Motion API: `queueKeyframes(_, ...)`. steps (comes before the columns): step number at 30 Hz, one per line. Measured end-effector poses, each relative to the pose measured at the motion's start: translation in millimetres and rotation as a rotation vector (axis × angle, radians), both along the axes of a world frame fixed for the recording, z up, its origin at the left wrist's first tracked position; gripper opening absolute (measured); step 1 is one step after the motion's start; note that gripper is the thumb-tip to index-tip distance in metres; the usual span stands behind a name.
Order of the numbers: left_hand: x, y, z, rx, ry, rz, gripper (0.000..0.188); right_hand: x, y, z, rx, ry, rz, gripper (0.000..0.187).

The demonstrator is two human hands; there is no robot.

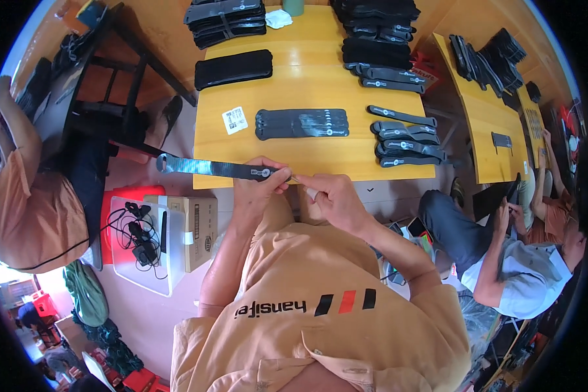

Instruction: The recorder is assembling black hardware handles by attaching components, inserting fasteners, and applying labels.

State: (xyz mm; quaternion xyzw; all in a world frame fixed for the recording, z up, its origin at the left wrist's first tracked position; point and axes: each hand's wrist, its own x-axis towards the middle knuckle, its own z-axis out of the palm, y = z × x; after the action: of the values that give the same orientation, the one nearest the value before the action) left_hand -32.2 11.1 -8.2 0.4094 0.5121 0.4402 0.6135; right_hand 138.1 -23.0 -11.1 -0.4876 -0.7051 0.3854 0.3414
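Note:
A long flat black strap [206, 167] with a rounded, holed end stretches out to the left over the table's front edge. My left hand [262, 184] is closed around its other end, thumb on top beside the pale printing. My right hand [336, 199] is closed close to that strap end, its forefinger reaching toward it. Something small and thin shows at its fingertips, but I cannot make out what it is. Just beyond my hands, a row of black straps [302, 124] lies side by side on the yellow table [320, 163].
Stacked straps [408, 140] occupy the table's right side, with bundles [234, 68] farther back. A white label sheet [234, 120] lies at left. A clear bin of cables [142, 245] and a cardboard box [199, 228] stand on the floor. Other people sit at both sides.

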Motion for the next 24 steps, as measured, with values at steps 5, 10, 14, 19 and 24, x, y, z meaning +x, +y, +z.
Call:
queueKeyframes(5,-1.7,2.5,0.3,-0.040,-0.016,-0.094,0.012,-0.9,-2.7,-3.8,0.091,-0.024,-0.034,0.035)
queueKeyframes(10,1.1,2.0,-10.2,-0.121,-0.002,-0.064,0.012,-3.4,-12.2,-3.1,0.522,-0.645,-0.015,0.039)
queueKeyframes(14,-4.6,7.1,-20.8,-0.158,-0.104,-0.054,0.011,-4.1,-6.0,-4.8,0.547,-0.685,0.017,0.039)
queueKeyframes(19,-16.1,16.9,-18.0,-0.403,-0.303,-0.178,0.013,-11.5,0.5,7.2,0.358,-0.305,-0.045,0.046)
queueKeyframes(24,-18.0,19.6,-15.6,-0.345,-0.356,-0.240,0.020,-4.2,2.1,0.1,0.395,-0.379,0.038,0.050)
